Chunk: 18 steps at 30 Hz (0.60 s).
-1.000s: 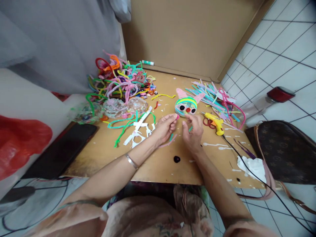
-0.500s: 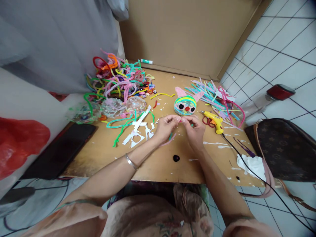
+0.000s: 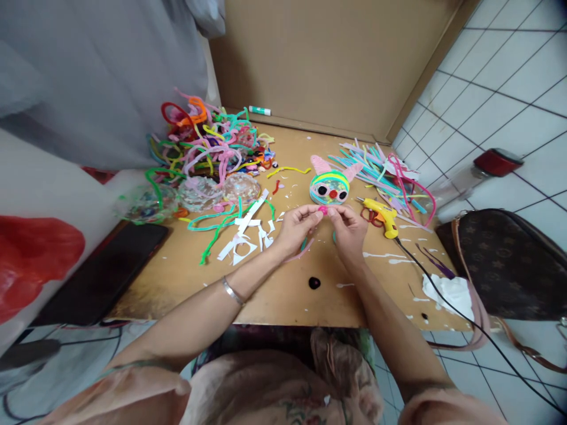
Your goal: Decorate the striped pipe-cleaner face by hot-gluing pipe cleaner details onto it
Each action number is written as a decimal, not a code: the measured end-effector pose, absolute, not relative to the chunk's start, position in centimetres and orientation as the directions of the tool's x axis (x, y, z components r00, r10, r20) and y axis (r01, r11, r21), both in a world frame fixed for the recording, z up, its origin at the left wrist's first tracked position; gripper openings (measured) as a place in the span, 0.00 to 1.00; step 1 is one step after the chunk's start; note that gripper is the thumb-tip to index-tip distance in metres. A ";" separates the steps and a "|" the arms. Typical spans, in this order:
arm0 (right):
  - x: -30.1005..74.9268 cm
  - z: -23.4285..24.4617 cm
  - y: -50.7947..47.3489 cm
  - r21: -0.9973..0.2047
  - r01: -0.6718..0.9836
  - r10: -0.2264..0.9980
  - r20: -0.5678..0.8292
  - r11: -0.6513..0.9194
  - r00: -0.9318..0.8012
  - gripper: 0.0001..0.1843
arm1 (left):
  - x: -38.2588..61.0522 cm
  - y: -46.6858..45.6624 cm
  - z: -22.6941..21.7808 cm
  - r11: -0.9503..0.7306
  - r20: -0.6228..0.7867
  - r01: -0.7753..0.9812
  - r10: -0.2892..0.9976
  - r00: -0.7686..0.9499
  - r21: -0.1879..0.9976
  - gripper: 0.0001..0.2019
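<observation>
My left hand (image 3: 297,228) and my right hand (image 3: 348,230) meet fingertip to fingertip over the wooden board (image 3: 283,289). Together they pinch a small pink piece (image 3: 323,210), fingers closed on it. Just beyond it stands a round craft face (image 3: 330,187) wound from coloured pipe cleaners, with two dark eyes, a red nose and pink ears. A yellow glue gun (image 3: 381,215) lies to the right of my right hand, its black cord running off to the right. White paper offcuts (image 3: 248,233) and green pipe cleaners (image 3: 212,227) lie left of my left hand.
A tangled heap of coloured pipe cleaners (image 3: 208,144) fills the back left, a straighter bundle (image 3: 381,171) the back right. Clear plastic domes (image 3: 208,192), a black phone (image 3: 104,274), a brown bag (image 3: 505,265), a white tissue (image 3: 447,292) and a red-capped bottle (image 3: 482,168) surround the board. Cardboard (image 3: 328,59) stands behind.
My two hands have come together from slightly apart and moved a little toward the craft face. The small pink piece now shows between the fingertips.
</observation>
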State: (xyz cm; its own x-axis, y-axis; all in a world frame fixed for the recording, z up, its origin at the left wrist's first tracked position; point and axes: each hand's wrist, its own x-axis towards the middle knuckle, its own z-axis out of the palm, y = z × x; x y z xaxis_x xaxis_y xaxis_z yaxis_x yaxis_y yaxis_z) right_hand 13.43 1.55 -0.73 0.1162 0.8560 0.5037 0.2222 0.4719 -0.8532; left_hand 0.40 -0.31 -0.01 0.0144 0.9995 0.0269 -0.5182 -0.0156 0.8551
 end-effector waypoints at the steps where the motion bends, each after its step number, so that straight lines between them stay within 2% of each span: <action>1: 13.5 -0.7 1.5 -0.853 0.218 0.858 0.503 0.473 0.105 0.15 | 0.4 -0.3 0.1 -0.020 0.026 -0.512 1.000 0.006 0.859 0.16; 6: 13.8 -0.5 1.6 -0.856 0.213 0.868 0.493 0.472 0.058 0.17 | 0.2 -0.3 0.5 -0.029 0.031 -0.481 1.000 -0.004 0.876 0.12; 12: 13.6 -0.8 1.8 -0.853 0.173 0.856 0.510 0.492 0.079 0.10 | 0.2 -0.3 0.4 -0.059 0.045 -0.422 0.998 -0.044 0.904 0.10; 18: 13.5 -0.9 2.1 -0.894 0.126 0.889 0.443 0.430 0.114 0.11 | -0.1 0.0 0.1 -0.089 0.061 -0.361 0.994 -0.090 0.928 0.09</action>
State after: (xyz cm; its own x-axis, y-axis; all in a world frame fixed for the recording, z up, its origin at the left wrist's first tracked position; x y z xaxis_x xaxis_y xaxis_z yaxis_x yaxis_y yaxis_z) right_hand 13.55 2.06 -0.88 0.1139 0.8890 0.4435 0.1259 0.4299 -0.8941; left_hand -0.10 -0.02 0.10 -0.0899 0.9941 0.0608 -0.3610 -0.0894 0.9283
